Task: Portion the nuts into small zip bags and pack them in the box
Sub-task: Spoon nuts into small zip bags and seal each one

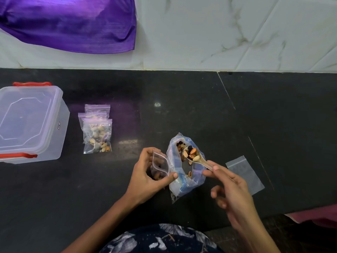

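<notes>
- Countertop (182, 99), dark stone, bearing all items.
- Box (27, 123), clear plastic, red clips, lid on, far left.
- Nut bag (184, 172), large, mouth open, centre.
- Filled zip bags (96, 130), 3, stacked between box and nut bag.
- Right hand (231, 194), pinching spoon (198, 160) loaded with nuts over nut bag.
- Left hand (147, 172), gripping small zip bag (161, 166), open, part filled.
- Empty zip bag (244, 174), flat, right of the nut bag.
</notes>
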Available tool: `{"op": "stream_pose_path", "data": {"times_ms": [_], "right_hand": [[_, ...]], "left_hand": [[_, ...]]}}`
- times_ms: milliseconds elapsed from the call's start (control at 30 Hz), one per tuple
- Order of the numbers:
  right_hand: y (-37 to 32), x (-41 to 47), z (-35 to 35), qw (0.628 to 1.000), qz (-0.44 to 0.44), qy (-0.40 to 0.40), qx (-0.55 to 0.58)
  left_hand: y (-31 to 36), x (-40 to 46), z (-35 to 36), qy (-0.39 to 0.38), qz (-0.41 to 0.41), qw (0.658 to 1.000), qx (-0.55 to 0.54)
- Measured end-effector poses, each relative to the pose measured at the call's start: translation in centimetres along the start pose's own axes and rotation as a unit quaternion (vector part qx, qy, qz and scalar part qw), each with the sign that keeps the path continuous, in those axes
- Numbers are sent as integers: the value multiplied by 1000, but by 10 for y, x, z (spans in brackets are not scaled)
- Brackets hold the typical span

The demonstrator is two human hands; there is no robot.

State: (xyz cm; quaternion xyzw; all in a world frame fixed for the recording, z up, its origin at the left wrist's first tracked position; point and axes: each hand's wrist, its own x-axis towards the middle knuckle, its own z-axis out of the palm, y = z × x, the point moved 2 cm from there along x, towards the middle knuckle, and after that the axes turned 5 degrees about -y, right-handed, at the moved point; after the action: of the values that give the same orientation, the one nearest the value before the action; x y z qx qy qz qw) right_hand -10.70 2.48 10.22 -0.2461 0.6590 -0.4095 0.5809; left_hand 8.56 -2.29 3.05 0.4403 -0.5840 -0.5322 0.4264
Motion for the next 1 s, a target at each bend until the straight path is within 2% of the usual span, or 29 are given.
{"op": "stream_pose_path", "data": {"times_ms": [200, 333, 433, 500, 600, 700, 800, 1000], "right_hand": [[-17, -22, 26, 995, -67, -54, -40], [-10, -24, 39, 984, -127, -51, -116], [0, -25, 44, 961, -188, -29, -201], [6, -25, 45, 912, -270, 0, -310], [15, -22, 51, 807, -365, 24, -464], [19, -20, 55, 755, -407, 34, -513], [20, -20, 54, 740, -436, 34, -511], [19, -19, 49, 755, -460, 51, -464]], "left_hand": [[1, -1, 0, 10, 11, 1000, 22], [2, 0, 1, 11, 13, 1000, 25], [2, 1, 1, 9, 8, 1000, 25], [1, 0, 2, 10, 8, 999, 29], [0, -1, 2, 11, 12, 999, 48], [-1, 0, 3, 9, 11, 999, 47], [-3, -1, 3, 5, 4, 999, 46], [-4, -2, 3, 0, 4, 999, 54]]}}
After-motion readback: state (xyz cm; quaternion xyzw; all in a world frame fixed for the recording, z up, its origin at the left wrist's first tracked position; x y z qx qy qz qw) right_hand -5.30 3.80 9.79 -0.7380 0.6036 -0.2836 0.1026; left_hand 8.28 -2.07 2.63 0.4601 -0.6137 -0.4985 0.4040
